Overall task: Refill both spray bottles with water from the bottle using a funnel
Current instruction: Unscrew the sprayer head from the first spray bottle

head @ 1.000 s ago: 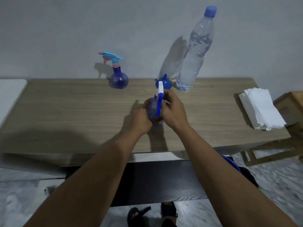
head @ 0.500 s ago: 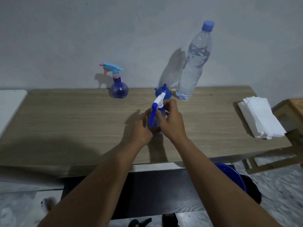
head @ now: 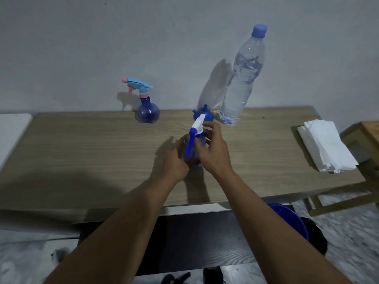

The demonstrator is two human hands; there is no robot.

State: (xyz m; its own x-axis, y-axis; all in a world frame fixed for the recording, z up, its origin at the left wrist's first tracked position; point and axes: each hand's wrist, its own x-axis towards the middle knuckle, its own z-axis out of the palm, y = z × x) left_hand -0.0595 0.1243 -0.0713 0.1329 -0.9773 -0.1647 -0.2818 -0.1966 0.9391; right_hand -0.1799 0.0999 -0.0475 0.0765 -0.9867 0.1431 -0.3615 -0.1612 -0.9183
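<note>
Head view, table edges: wooden table (head: 82, 150) spans almost the full width. The far edge meets the wall, the near edge passes under both forearms, and the right edge lies just past the napkin stack (head: 326, 144).
Open room: there is broad bare tabletop from 7 to 10 o'clock of the held spray bottle (head: 190, 140). A narrower bare strip at 3 o'clock lies between it and the napkins.
Back row: second spray bottle (head: 148, 111) at 11 o'clock, upright near the far edge, well apart from the hands. Funnel (head: 206, 115) at 12 o'clock, mouth down and spout up, just behind the held bottle's head. Water bottle (head: 242, 83) at 1 o'clock, upright with cap on, just beside the funnel.
Off table: white surface (head: 12, 130) at 9 o'clock past the left edge. Wooden frame (head: 367, 140) at 3 o'clock past the right edge. Blue basin (head: 291, 220) at 5 o'clock, below the near edge.
Task thing: the held spray bottle is mid-table and roughly upright, white head on, blue trigger hanging toward the camera. Cannot tell if its base touches the table.
Left hand (head: 175, 160): comes in from 8 o'clock with fingers curled round the bottle body, gripping it.
Right hand (head: 213, 152): comes in from 4 o'clock with fingers and thumb curled round the neck under the white head, gripping it.
Arms: both forearms enter from 6 o'clock, cross the near edge and converge on the bottle.
</note>
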